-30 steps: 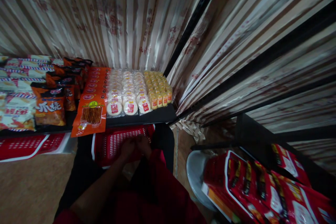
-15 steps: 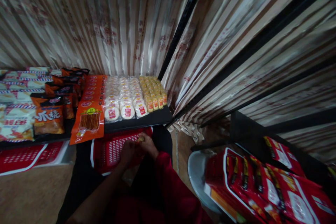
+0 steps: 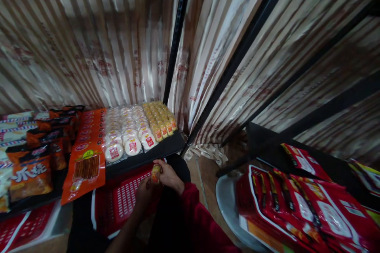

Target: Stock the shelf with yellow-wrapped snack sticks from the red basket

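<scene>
My right hand (image 3: 170, 176) is closed around a small yellow snack packet (image 3: 155, 174) with an orange label, above the red basket on my lap. Close against the packet's lower end, my left hand (image 3: 143, 190) has its fingers closed on it; its fingertips are dim. Holes pattern the red plastic basket (image 3: 121, 208), which has a white rim. Just beyond, on the black shelf, stand rows of similar yellow packets (image 3: 162, 120). Beside them lie round white wrapped snacks (image 3: 132, 145) in clear packaging.
A flat orange snack bag (image 3: 89, 166) overhangs the shelf edge, left of the round snacks. Dark orange bags (image 3: 31, 176) stand further left. At right, a red basket of red snack bags (image 3: 251, 189) rests on a grey stool (image 3: 225, 193). A black post (image 3: 178, 35) rises at the corner.
My view has shifted, so the shelf sits lower and further left. The packet between my hands shows more of its yellow face, held more upright.
</scene>
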A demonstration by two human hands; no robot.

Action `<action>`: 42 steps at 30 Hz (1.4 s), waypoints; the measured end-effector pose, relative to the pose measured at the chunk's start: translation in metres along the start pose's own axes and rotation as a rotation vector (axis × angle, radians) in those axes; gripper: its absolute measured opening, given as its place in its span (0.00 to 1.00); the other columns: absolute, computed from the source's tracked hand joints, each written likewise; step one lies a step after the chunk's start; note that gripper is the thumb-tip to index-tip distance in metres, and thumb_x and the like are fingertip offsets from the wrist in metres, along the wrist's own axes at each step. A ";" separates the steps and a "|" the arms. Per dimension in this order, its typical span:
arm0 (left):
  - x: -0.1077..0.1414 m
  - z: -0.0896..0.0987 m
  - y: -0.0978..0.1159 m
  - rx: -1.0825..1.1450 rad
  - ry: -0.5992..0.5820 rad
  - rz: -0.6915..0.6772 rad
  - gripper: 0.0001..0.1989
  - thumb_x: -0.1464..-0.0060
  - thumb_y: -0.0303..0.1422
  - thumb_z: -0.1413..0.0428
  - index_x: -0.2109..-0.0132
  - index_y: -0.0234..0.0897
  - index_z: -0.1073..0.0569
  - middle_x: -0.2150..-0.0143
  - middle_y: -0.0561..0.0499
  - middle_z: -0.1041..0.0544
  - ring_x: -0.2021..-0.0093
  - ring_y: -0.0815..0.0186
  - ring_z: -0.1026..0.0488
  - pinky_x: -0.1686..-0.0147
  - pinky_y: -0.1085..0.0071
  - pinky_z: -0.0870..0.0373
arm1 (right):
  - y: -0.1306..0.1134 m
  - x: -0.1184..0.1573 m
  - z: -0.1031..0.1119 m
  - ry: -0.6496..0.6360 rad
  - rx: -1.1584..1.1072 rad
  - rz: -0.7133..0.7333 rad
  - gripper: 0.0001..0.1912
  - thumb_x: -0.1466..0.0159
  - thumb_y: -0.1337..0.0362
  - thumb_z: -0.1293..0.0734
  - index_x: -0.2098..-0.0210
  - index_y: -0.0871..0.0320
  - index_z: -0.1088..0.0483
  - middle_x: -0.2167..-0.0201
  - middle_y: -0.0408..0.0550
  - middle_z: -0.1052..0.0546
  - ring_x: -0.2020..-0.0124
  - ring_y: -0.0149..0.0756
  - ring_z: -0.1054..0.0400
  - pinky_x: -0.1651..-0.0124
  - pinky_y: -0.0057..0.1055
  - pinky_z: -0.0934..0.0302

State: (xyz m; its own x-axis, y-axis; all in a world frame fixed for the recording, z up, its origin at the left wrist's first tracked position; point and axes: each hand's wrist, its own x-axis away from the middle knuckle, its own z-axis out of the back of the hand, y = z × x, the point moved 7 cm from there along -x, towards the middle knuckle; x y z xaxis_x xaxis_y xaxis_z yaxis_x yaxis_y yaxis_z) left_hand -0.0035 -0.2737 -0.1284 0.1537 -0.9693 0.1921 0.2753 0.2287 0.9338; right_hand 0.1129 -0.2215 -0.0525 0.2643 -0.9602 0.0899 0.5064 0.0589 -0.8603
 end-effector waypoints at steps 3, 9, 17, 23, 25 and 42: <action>0.002 -0.001 0.017 0.077 0.022 -0.015 0.19 0.58 0.47 0.49 0.67 0.37 0.27 0.65 0.44 0.21 0.62 0.56 0.25 0.59 0.63 0.31 | -0.004 0.001 0.007 -0.062 -0.039 0.015 0.25 0.52 0.75 0.36 0.54 0.56 0.32 0.66 0.42 0.26 0.69 0.29 0.32 0.64 0.25 0.36; 0.011 -0.012 0.060 0.391 -0.041 0.039 0.18 0.63 0.46 0.43 0.69 0.37 0.29 0.70 0.47 0.22 0.67 0.58 0.25 0.64 0.64 0.30 | -0.002 -0.008 0.025 -0.024 -0.291 0.054 0.21 0.50 0.76 0.36 0.57 0.58 0.34 0.61 0.46 0.27 0.61 0.30 0.30 0.55 0.30 0.34; -0.006 -0.022 0.092 0.457 -0.020 0.055 0.20 0.62 0.46 0.41 0.66 0.36 0.29 0.76 0.52 0.25 0.77 0.68 0.29 0.75 0.72 0.33 | -0.003 -0.015 0.061 0.302 -0.278 0.077 0.10 0.46 0.69 0.35 0.63 0.58 0.32 0.64 0.47 0.29 0.64 0.32 0.29 0.59 0.31 0.32; -0.032 -0.037 0.104 0.424 0.059 -0.001 0.18 0.65 0.45 0.40 0.70 0.37 0.31 0.78 0.54 0.27 0.77 0.68 0.30 0.75 0.72 0.33 | -0.016 -0.007 0.093 0.482 0.065 0.086 0.09 0.39 0.64 0.39 0.63 0.59 0.29 0.65 0.49 0.28 0.67 0.34 0.31 0.62 0.31 0.34; -0.037 -0.043 0.111 0.408 0.055 -0.030 0.17 0.64 0.45 0.40 0.70 0.37 0.31 0.78 0.54 0.28 0.77 0.68 0.31 0.75 0.72 0.33 | -0.017 -0.006 0.099 0.514 0.138 0.080 0.11 0.38 0.63 0.40 0.60 0.58 0.29 0.66 0.49 0.27 0.65 0.36 0.32 0.60 0.32 0.34; -0.085 -0.058 0.140 -0.065 0.105 -0.246 0.12 0.53 0.25 0.53 0.64 0.36 0.27 0.65 0.46 0.26 0.62 0.63 0.29 0.55 0.64 0.32 | 0.011 -0.039 0.104 0.620 0.131 0.061 0.23 0.39 0.67 0.40 0.44 0.60 0.37 0.50 0.58 0.31 0.49 0.43 0.36 0.46 0.40 0.38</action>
State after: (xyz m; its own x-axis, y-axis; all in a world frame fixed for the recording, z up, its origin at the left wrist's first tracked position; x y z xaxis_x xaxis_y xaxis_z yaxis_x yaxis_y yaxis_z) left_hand 0.0771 -0.1543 -0.0320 0.1716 -0.9824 -0.0735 0.3763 -0.0036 0.9265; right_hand 0.1935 -0.1552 -0.0136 -0.2086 -0.9315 -0.2981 0.6117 0.1135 -0.7829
